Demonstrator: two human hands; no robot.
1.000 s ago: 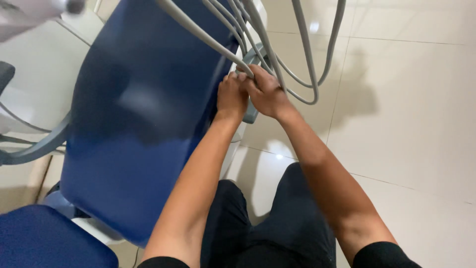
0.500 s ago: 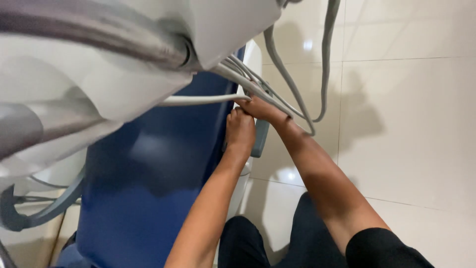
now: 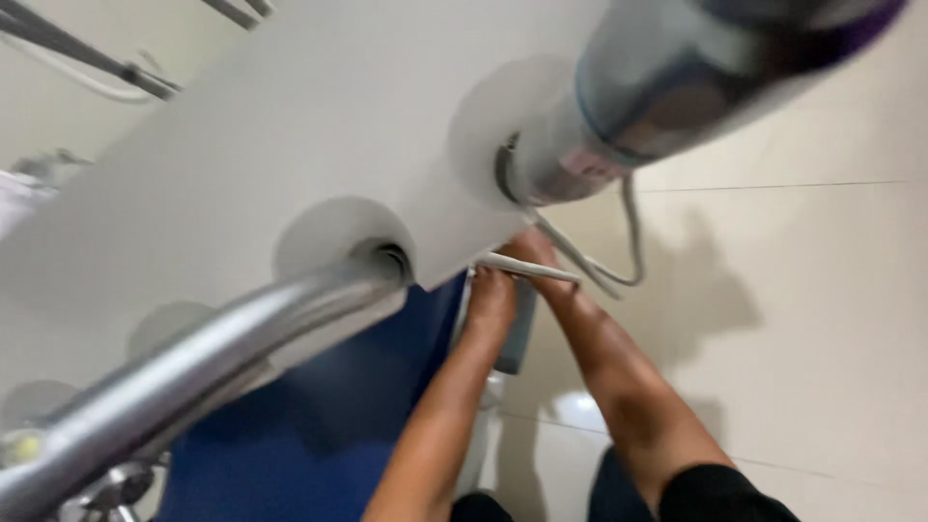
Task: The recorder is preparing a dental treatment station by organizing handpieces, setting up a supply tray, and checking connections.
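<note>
Both hands: my left hand [image 3: 491,300] and right hand [image 3: 530,253] were together at the edge of the blue chair [image 3: 319,435], just under the white unit [image 3: 290,145].
Left fingers: curled against the grey hoses [image 3: 541,274] where they crossed over my knuckles; I could not tell whether they truly clenched one, since the white unit hid the tips.
Right fingers: tucked up behind the unit's lower edge, touching the same hoses; closed or loose, I could not tell.
Hoses: they ran from beside my fingers out to a loop [image 3: 630,261] hanging over the tiled floor [image 3: 802,367].
Progress: I judged the hoses were gathered at my fingers but not yet settled anywhere; the loop hung free.
Edges: the unit's underside sat right over my fingers, and a blurred metal arm [image 3: 193,377] and a grey cylinder [image 3: 657,97] crowded above.
Open room: to the right of my fingers the floor lay open; to the left the chair was close.
</note>
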